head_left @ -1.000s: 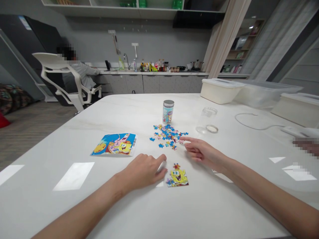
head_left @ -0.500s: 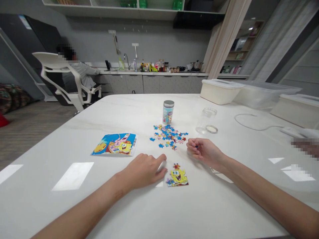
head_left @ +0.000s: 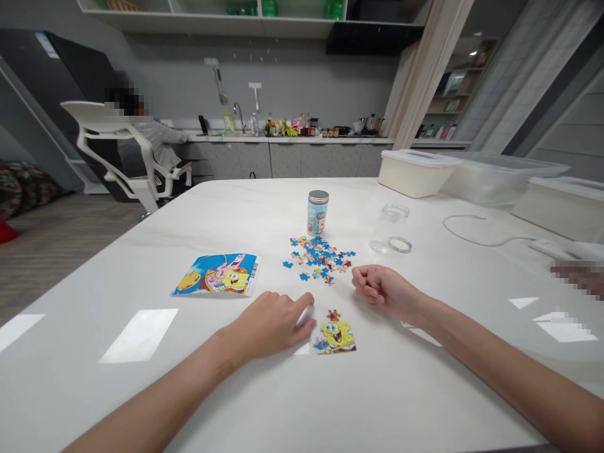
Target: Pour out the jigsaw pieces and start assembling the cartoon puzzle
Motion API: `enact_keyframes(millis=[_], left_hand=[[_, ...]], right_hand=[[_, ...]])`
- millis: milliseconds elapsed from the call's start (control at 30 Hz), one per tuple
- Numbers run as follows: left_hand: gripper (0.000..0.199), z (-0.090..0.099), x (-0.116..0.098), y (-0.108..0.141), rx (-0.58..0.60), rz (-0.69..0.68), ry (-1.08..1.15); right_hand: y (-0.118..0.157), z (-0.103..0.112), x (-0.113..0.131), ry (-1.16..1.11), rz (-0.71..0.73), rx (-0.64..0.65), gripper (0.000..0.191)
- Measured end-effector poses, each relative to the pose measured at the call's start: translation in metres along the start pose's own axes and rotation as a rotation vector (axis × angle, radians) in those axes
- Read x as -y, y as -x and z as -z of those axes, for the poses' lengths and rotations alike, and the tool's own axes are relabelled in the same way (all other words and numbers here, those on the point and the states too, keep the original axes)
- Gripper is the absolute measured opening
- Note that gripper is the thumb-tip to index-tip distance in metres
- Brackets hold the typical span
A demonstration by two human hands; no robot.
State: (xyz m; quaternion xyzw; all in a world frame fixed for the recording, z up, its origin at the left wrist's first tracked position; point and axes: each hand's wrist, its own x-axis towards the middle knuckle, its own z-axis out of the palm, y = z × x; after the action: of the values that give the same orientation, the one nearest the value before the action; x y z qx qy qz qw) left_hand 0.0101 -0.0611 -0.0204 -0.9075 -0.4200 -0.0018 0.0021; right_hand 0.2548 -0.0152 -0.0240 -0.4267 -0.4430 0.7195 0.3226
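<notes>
Several joined puzzle pieces [head_left: 337, 335] show a yellow cartoon face on the white table. Just left of them my left hand [head_left: 276, 322] rests on the surface, thumb and forefinger apart, holding nothing. My right hand [head_left: 383, 290] is above and right of the joined pieces, its fingers curled together; whatever they hold, if anything, is hidden. A pile of loose puzzle pieces [head_left: 321, 255], mostly blue, lies beyond both hands. Behind the pile stands a printed can with a metal lid [head_left: 318, 214]. The picture sheet [head_left: 217, 275] lies flat on the left.
A clear jar [head_left: 389, 226] stands at the right with a round lid [head_left: 400, 244] beside it. Farther right are a cable [head_left: 472, 237] and storage boxes [head_left: 418, 173]. Another person's hand [head_left: 578, 277] shows at the right edge. A person sits on a white chair [head_left: 113, 132].
The fingers of my right hand have curled in slightly, and the small dark blue bit that showed between them is out of sight. My left hand has stayed in place.
</notes>
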Motion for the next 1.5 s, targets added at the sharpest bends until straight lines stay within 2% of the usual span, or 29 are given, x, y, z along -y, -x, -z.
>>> enact_keyframes(millis=[100,300,467,633,867,1000,1133,1333,1500], left_hand=[[0.024,0.0,0.0,0.0,0.013,0.007,0.001],[0.023,0.0,0.0,0.0,0.013,0.005,0.016],[0.025,0.002,-0.001,0.0,0.027,0.008,-0.015],[0.026,0.004,-0.002,0.0,0.048,0.014,-0.012],[0.025,-0.002,0.001,0.0,-0.024,-0.01,0.014],[0.025,-0.003,0.001,0.0,-0.009,-0.011,0.008],[0.025,-0.002,0.001,0.0,-0.002,-0.006,-0.016],[0.024,-0.002,0.001,0.0,-0.013,-0.007,0.008],[0.024,-0.003,0.001,0.001,-0.035,-0.012,0.008]], right_hand=[[0.001,-0.002,0.002,-0.005,-0.003,0.021,0.021],[0.003,-0.009,0.004,-0.006,0.112,0.049,0.026],[0.001,-0.01,0.002,-0.013,0.067,0.022,0.021],[0.0,-0.007,0.002,-0.107,0.047,0.048,0.02],[0.002,-0.006,0.006,-0.194,0.015,-0.033,0.028],[0.0,-0.004,0.006,-0.284,-0.008,-0.063,0.016],[0.002,-0.002,0.008,-0.131,-0.055,-0.002,0.01],[0.006,-0.004,0.013,-0.085,-0.053,0.0,0.018],[0.004,-0.004,0.009,-0.096,-0.015,-0.021,0.035]])
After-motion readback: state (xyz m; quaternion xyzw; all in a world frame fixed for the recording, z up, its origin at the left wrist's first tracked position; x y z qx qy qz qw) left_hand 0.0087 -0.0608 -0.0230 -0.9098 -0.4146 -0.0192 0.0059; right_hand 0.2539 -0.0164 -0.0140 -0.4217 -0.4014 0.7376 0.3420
